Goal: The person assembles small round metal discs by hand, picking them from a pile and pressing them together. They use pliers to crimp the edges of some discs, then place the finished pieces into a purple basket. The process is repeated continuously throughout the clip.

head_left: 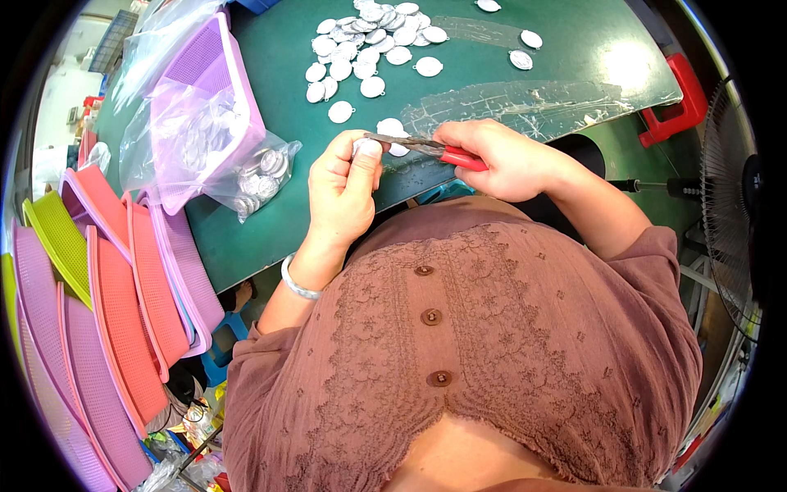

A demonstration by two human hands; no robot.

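My left hand (344,193) pinches a small silver medallion (366,148) between thumb and fingers; most of it is covered. In my right hand (507,161) are pliers with red handles (465,158). Their dark jaws (414,142) point left and reach the edge of the medallion at my left fingertips. Whether the jaws grip it, I cannot tell. Just behind the jaws, a pale oval medallion (392,127) lies near the table's front edge. Farther off, a loose heap of silver oval medallions with small loops (398,56) spreads over the green table (279,57).
A purple basket (238,82) on the table's left holds a clear plastic bag (176,135), with more medallions (264,174) bagged beside it. Stacked pink, purple and green baskets (123,320) stand at lower left. At right are a fan (725,197) and a red stool (679,102).
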